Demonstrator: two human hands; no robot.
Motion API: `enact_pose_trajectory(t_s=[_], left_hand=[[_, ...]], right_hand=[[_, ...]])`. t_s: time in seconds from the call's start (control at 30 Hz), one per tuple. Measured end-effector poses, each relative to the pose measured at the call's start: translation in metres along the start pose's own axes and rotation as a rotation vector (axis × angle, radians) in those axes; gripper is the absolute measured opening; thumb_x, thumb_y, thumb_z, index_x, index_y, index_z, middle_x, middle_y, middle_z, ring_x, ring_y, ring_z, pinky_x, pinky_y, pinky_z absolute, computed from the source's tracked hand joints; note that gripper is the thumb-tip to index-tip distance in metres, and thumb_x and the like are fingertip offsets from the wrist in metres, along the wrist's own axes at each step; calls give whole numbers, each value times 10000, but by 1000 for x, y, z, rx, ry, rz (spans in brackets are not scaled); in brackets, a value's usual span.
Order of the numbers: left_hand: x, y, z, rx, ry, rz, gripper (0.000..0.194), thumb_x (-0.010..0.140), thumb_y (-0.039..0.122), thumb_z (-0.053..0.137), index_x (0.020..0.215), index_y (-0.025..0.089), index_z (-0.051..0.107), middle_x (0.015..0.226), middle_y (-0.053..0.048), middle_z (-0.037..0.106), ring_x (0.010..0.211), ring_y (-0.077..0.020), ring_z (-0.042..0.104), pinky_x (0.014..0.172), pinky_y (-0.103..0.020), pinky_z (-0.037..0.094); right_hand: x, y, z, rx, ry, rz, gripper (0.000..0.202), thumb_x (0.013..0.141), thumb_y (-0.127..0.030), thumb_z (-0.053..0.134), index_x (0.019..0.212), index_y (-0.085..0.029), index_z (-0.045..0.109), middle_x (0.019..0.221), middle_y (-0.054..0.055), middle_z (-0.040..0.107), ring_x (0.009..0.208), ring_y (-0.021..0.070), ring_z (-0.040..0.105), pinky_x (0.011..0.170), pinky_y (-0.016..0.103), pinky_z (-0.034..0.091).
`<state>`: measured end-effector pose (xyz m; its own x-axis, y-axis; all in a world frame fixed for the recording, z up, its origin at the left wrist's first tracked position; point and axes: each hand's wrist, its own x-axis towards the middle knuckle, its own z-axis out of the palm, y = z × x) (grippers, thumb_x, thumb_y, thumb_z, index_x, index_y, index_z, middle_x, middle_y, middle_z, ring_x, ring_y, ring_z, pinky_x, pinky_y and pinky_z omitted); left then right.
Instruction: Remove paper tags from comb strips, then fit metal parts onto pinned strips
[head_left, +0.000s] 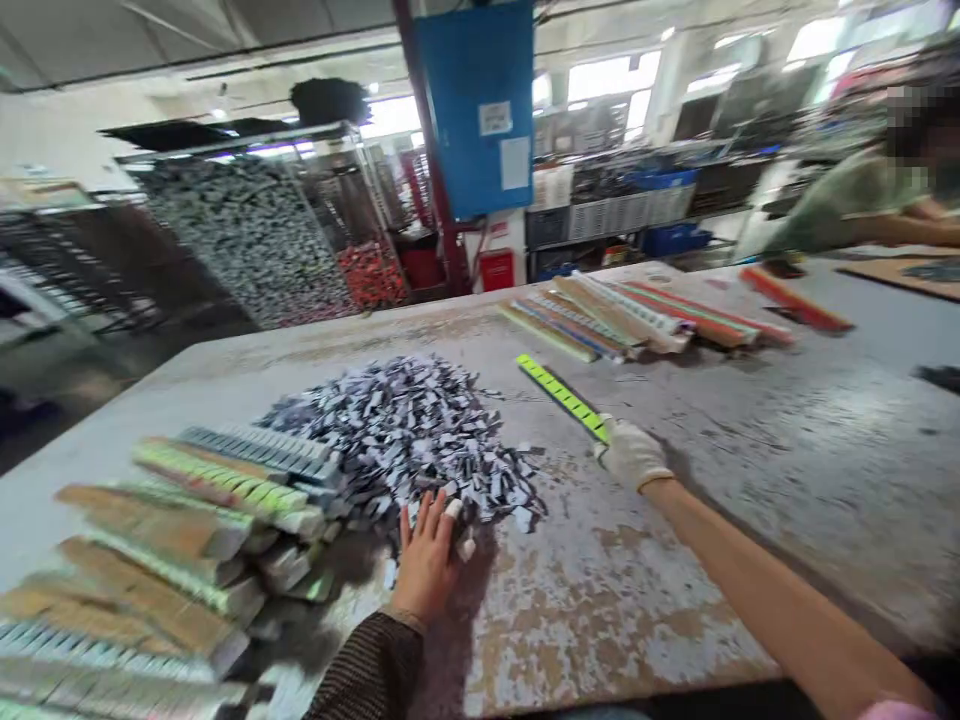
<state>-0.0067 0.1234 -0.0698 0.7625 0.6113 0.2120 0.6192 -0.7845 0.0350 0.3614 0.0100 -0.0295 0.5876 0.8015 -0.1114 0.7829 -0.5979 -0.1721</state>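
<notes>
Two hands: gloved right hand (632, 455) grips near end of yellow-green strip (562, 397); left hand (427, 568) open, fingers extended, beside grey-piece pile (412, 430), contact unclear.

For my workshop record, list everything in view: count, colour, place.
Scuffed table: one, grey and tan, centre.
Heap of small flat pieces: one, grey and white, on table.
Narrow segmented strip: one, neon yellow, right of heap.
Stacked long bars: several, brown and neon yellow, near left.
Long strips: several, mixed colours, table's far side.
Tall box: one, blue, behind table.
Small box: one, red, below blue box.
Loaded racking: count unclear, grey and red, back left.
Crates: several, grey and blue, back right.
Windows: several, white, background.
Co-worker: one, pale green top, far right.
Left hand: one, mostly bare, heap's near edge.
Right hand: one, white-gloved, strip's near end.
</notes>
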Motion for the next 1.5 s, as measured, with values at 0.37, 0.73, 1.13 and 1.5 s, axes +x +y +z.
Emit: enact_pose_trajectory(t_s=[0.37,0.73,1.13,1.5], left_hand=[[-84,19,31,-77,164,-308,681,920,296,581,1538,156,332,1660,-221,282,1574,-387,186,1239,-659,204],[-78,26,26,-185,44,-437,708,980,469,555,1557,152,295,1685,-223,217,1572,-382,204,1246,-661,216],[-59,30,21,-217,37,-403,716,969,500,559,1519,113,313,1655,-261,256,1574,-385,183,1250,-656,191],[-61,28,25,-232,285,-283,600,917,260,594,1462,141,371,1575,-249,377,1560,-390,215,1215,-702,219]], right_hand=[[183,-73,20,-88,32,-81,544,963,-370,513,1426,-86,498,1208,234,668,1077,335,675,810,396,500],[194,-130,27,-166,-71,-462,496,927,-380,551,1350,-121,563,1205,226,698,1059,315,689,810,364,477],[20,-24,34,-242,-46,-439,514,964,-392,504,1397,-115,499,1134,186,717,1001,322,703,695,342,418],[-52,49,13,-349,364,-501,385,1004,-291,467,1308,-97,600,1043,201,711,890,329,659,695,410,467]])
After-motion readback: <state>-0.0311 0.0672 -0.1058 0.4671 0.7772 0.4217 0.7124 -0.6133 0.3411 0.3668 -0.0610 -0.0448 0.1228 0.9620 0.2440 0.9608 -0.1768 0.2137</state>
